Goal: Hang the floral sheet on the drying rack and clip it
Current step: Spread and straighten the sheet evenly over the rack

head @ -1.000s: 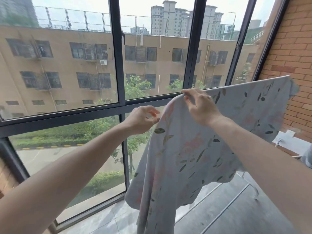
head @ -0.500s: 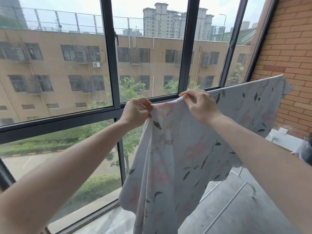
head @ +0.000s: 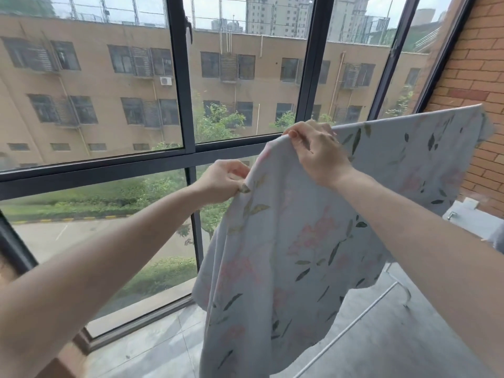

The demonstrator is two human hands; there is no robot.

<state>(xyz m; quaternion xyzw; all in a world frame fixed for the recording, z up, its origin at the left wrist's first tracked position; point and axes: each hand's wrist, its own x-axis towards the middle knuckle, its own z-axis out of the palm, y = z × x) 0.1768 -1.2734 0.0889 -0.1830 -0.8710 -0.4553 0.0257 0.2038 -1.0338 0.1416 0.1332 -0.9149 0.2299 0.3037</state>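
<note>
A: Nearest first. What do the arms show?

B: Two bare forearms reach up and forward from the bottom corners. The left hand [head: 222, 181] is curled tight, thumb against the bent fingers, pinching the left edge of the sheet [head: 286, 241] a little below its top corner.

A: And the other one?

B: The right hand [head: 317, 151] sits higher, at the sheet's top edge. Its fingers are bent over that edge with the tips pressed onto the cloth, gripping the fold. Both hands are closed on the fabric, not spread.

A: Where does the sheet lie?

B: It hangs from that top edge, which runs from the right hand up to the right, toward the brick wall [head: 480, 85]. The bar under the cloth is hidden. The body of the sheet drapes down between the arms, its lower hem loose above the floor [head: 152, 350].

A: Any rack in sight?

B: Thin white rails [head: 362, 315] show below the hem, lower right. Behind everything, the dark window frame [head: 188, 126].
</note>
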